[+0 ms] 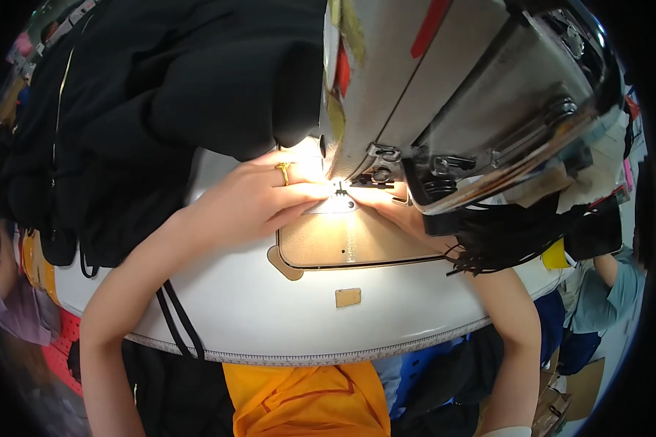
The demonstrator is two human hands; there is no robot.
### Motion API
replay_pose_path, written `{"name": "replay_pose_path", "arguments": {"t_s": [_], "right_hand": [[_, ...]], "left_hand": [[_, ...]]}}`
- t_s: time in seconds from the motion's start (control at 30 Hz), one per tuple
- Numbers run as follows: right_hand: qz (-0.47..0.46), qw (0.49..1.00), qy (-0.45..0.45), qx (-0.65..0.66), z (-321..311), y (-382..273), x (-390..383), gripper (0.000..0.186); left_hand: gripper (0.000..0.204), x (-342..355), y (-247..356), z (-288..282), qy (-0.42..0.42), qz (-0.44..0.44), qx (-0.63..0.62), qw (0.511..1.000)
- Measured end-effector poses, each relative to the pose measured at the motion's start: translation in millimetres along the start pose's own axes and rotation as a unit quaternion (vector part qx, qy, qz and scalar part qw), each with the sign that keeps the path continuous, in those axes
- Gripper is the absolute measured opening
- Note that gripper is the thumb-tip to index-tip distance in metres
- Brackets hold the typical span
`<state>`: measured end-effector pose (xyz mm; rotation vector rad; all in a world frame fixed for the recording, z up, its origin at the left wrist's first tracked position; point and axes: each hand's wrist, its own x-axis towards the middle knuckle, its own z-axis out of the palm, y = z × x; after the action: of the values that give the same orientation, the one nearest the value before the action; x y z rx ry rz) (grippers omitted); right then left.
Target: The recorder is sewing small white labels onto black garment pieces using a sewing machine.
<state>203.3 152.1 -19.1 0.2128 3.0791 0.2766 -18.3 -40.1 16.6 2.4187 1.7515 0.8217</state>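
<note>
A sewing machine (444, 80) stands over the middle of the white table, its lamp glaring on the presser foot (340, 191). My left hand (262, 193), with a gold ring on one finger, is closed just left of the foot, fingertips drawn together beside it. From the other side my right hand (397, 210) reaches in, its fingertips closed near the foot and the rest partly behind the machine head. Glare hides what either hand's fingertips hold. A large black garment (160, 80) with a zipper lies left of the machine, its edge close to my left hand.
The tan machine bed plate (313, 244) is set into the white table (248, 313). A measuring tape (291, 359) runs along the front edge. Black cords (178, 320) hang over that edge. Black strands (503, 237) hang at right. Orange cloth (306, 397) lies below. Other people sit at both sides.
</note>
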Motion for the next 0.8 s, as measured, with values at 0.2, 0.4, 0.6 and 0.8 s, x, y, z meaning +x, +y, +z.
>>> {"name": "replay_pose_path", "arguments": {"t_s": [0.2,0.4,0.6,0.8], "right_hand": [[-0.102,0.900,0.123,-0.406,34.7,12.7,-4.1,0.046],[-0.097,0.986,0.040,-0.127,11.1,13.7,4.5,0.040],[-0.186,0.933,0.199,0.235,-27.0,-7.7,13.3,0.032],[0.076,0.741,0.028,0.666,-43.0,-30.7,0.4,0.025]], "left_hand": [[0.018,4.7,-7.5,-4.5,-0.019,-0.019,-0.014,1.000],[0.013,6.2,-7.6,7.8,0.042,-0.010,-0.004,0.999],[0.016,5.6,2.8,4.9,0.058,-0.089,-0.088,0.990],[0.014,3.6,19.4,9.2,0.033,-0.074,-0.080,0.994]]}}
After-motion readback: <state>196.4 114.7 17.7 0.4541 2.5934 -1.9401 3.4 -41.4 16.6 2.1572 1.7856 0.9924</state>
